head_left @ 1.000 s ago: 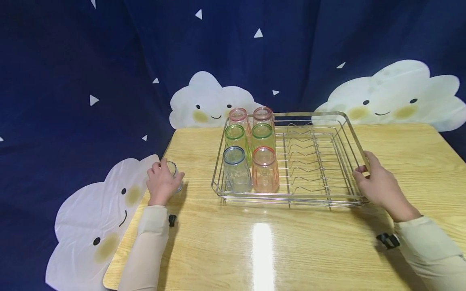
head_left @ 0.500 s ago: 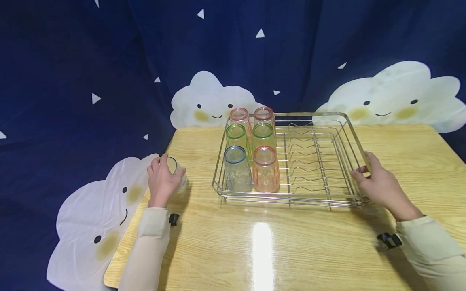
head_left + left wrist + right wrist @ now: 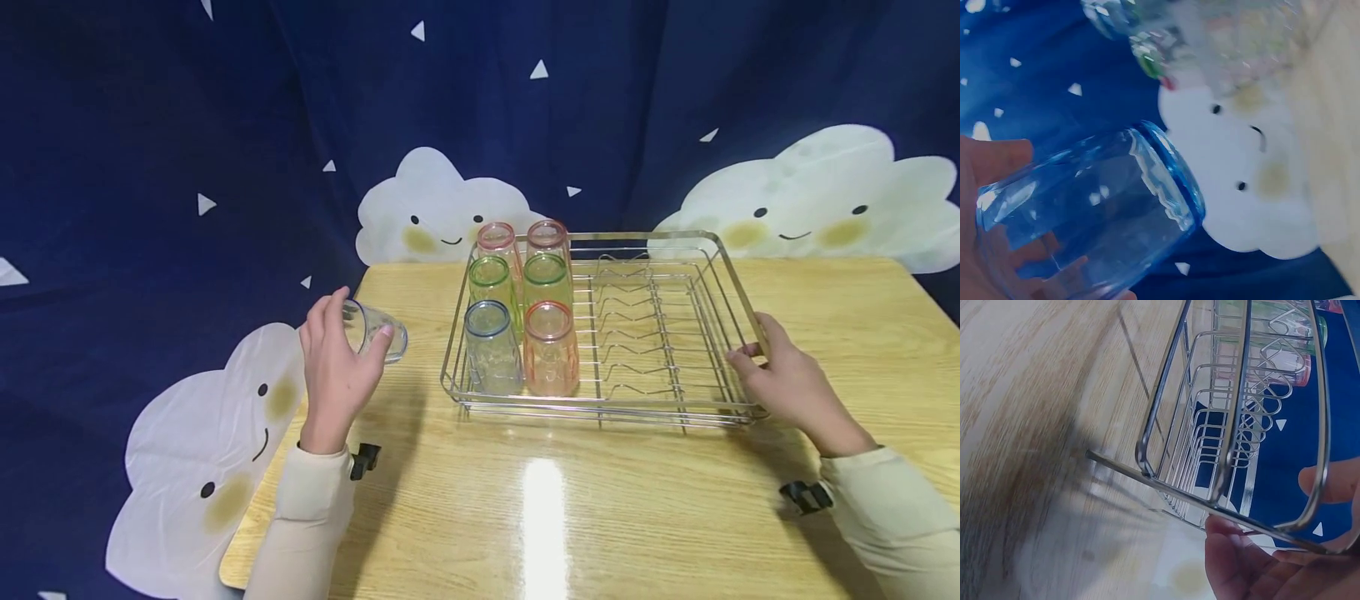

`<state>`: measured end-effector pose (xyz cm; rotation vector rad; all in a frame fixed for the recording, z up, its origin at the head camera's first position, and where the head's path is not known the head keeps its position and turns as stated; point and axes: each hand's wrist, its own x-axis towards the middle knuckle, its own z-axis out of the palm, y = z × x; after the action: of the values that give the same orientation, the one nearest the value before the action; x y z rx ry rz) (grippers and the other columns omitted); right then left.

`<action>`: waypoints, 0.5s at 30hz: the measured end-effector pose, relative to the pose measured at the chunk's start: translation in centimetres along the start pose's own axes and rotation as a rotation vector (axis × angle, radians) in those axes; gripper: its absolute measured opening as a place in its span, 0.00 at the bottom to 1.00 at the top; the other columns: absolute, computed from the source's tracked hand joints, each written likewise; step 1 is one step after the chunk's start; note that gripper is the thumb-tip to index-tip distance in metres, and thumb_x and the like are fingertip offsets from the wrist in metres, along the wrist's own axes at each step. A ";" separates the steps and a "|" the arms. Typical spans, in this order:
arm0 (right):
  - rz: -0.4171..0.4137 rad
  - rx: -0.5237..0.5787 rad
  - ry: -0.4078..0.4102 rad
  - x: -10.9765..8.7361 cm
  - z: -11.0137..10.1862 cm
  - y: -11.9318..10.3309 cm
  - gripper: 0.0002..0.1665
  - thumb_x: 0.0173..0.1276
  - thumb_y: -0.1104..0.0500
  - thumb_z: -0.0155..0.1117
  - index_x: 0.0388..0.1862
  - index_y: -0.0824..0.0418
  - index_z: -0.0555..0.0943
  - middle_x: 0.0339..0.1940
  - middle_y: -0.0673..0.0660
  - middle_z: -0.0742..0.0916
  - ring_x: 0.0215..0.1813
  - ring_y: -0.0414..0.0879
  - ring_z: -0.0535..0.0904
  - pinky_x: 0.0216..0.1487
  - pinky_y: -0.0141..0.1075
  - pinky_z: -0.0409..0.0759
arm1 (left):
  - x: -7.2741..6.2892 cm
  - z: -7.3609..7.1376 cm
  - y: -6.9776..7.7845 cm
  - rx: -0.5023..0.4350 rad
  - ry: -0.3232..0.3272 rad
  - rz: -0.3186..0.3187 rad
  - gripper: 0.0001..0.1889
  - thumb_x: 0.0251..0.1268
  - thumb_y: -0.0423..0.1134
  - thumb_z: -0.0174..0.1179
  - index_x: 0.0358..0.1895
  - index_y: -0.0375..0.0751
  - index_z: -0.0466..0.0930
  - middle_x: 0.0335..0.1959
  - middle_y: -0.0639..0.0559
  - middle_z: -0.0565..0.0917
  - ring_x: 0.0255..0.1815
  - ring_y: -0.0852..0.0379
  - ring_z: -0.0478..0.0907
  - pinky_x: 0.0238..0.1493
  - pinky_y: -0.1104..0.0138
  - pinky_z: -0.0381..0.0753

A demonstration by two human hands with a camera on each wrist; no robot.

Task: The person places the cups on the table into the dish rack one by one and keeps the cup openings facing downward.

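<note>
My left hand (image 3: 333,375) holds a clear drinking glass (image 3: 382,333) with a blue rim above the left side of the table. The glass lies tilted nearly on its side; in the left wrist view its blue rim (image 3: 1179,178) points away from the palm. On the right, my right hand (image 3: 795,387) grips the end of a wire dish rack (image 3: 675,406), thumb and fingers about its frame. Upside-down glasses stand in two columns at the rack's left: a blue one (image 3: 493,358) and an orange-red one (image 3: 551,358) in front, green and pinkish ones behind.
Wavy wire dividers (image 3: 630,342) fill the middle of the rack. The wooden table (image 3: 465,500) has its left edge near my left forearm. A dark blue curtain (image 3: 480,100) with white clouds hangs behind and to the left.
My left hand has lifted the glass off the table and tipped it from near upright toward its side, moving it slightly right. My right hand stays on the rack.
</note>
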<state>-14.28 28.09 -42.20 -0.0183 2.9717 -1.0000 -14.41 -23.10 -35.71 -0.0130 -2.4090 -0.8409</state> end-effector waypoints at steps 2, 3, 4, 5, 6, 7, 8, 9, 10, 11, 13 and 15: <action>-0.003 0.002 0.005 0.0 -0.1 0.1 0.47 0.79 0.47 0.47 0.80 0.70 0.38 0.56 0.76 0.78 0.47 0.70 0.83 0.29 0.37 0.74 | -0.3 -0.2 0.8 -0.063 0.036 0.046 0.37 0.59 0.43 0.66 0.72 0.38 0.64 0.69 0.36 0.66 0.68 0.37 0.61 0.67 0.46 0.61; -0.002 0.000 0.008 0.0 -0.1 0.2 0.47 0.79 0.47 0.47 0.80 0.69 0.39 0.56 0.76 0.78 0.48 0.71 0.83 0.29 0.37 0.74 | -0.4 -0.2 1.2 -0.100 0.052 0.071 0.37 0.59 0.42 0.65 0.72 0.37 0.64 0.68 0.36 0.67 0.67 0.37 0.62 0.65 0.47 0.64; 0.001 -0.003 0.012 -0.1 -0.1 0.2 0.47 0.78 0.46 0.47 0.80 0.69 0.39 0.56 0.75 0.78 0.49 0.71 0.82 0.30 0.38 0.74 | -0.5 -0.3 1.6 -0.138 0.064 0.097 0.37 0.60 0.42 0.65 0.72 0.37 0.64 0.68 0.36 0.67 0.65 0.38 0.63 0.63 0.47 0.66; 0.004 -0.004 0.015 -0.1 -0.2 0.2 0.46 0.78 0.46 0.47 0.80 0.69 0.39 0.57 0.75 0.78 0.50 0.72 0.82 0.30 0.38 0.74 | -0.6 -0.3 1.9 -0.176 0.072 0.121 0.36 0.60 0.41 0.64 0.72 0.37 0.63 0.67 0.35 0.68 0.64 0.39 0.64 0.60 0.49 0.68; 0.007 0.000 0.016 -0.1 -0.1 0.2 0.46 0.78 0.47 0.47 0.80 0.68 0.39 0.57 0.75 0.78 0.50 0.73 0.82 0.30 0.38 0.74 | -0.8 -0.2 2.2 -0.212 0.078 0.143 0.36 0.61 0.41 0.63 0.72 0.38 0.63 0.67 0.36 0.68 0.64 0.40 0.65 0.58 0.50 0.70; 0.010 -0.001 0.018 -0.2 -0.1 0.2 0.46 0.78 0.47 0.47 0.80 0.68 0.39 0.57 0.76 0.78 0.51 0.74 0.81 0.30 0.38 0.75 | -0.9 -0.1 2.4 -0.246 0.079 0.162 0.35 0.61 0.40 0.62 0.73 0.38 0.63 0.67 0.36 0.68 0.63 0.42 0.66 0.55 0.51 0.72; 0.013 -0.005 0.023 -0.2 -0.1 0.1 0.45 0.79 0.48 0.47 0.80 0.68 0.40 0.57 0.75 0.78 0.50 0.73 0.81 0.30 0.38 0.74 | -1.0 0.0 2.6 -0.276 0.076 0.178 0.34 0.62 0.40 0.61 0.73 0.38 0.63 0.66 0.37 0.69 0.62 0.43 0.66 0.52 0.52 0.73; 0.015 -0.005 0.026 -0.3 0.0 0.1 0.44 0.79 0.48 0.46 0.80 0.68 0.40 0.57 0.76 0.78 0.48 0.72 0.82 0.29 0.38 0.74 | -1.1 0.1 2.8 -0.298 0.071 0.194 0.34 0.63 0.40 0.60 0.73 0.39 0.63 0.66 0.38 0.69 0.62 0.44 0.67 0.51 0.53 0.74; 0.016 -0.003 0.027 -0.3 0.0 0.0 0.44 0.79 0.49 0.46 0.80 0.67 0.40 0.58 0.76 0.78 0.46 0.71 0.82 0.28 0.38 0.74 | -1.3 0.2 2.9 -0.314 0.067 0.206 0.33 0.63 0.39 0.59 0.73 0.39 0.63 0.66 0.38 0.69 0.62 0.45 0.66 0.50 0.54 0.74; 0.019 0.000 0.024 -0.2 0.1 -0.1 0.43 0.79 0.50 0.45 0.80 0.67 0.40 0.58 0.76 0.77 0.42 0.68 0.82 0.27 0.38 0.72 | -1.4 0.2 3.0 -0.325 0.062 0.215 0.33 0.63 0.40 0.59 0.73 0.39 0.63 0.66 0.39 0.69 0.62 0.46 0.66 0.50 0.54 0.75; 0.023 -0.008 0.024 -0.2 0.1 -0.2 0.42 0.79 0.51 0.44 0.80 0.67 0.39 0.58 0.76 0.77 0.35 0.60 0.81 0.26 0.38 0.71 | -1.6 0.3 3.2 -0.334 0.053 0.230 0.33 0.63 0.39 0.58 0.73 0.40 0.63 0.66 0.40 0.70 0.62 0.47 0.67 0.50 0.55 0.75; 0.031 -0.012 0.021 -0.2 0.2 -0.4 0.42 0.79 0.51 0.42 0.81 0.66 0.38 0.59 0.76 0.77 0.30 0.52 0.78 0.25 0.39 0.69 | -1.8 0.3 3.2 -0.336 0.049 0.237 0.33 0.63 0.39 0.59 0.72 0.40 0.63 0.66 0.40 0.70 0.62 0.48 0.67 0.50 0.57 0.75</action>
<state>-14.12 27.72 -42.10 0.0381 2.9871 -0.9856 -12.43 -20.07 -35.06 -0.3949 -2.1408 -1.1054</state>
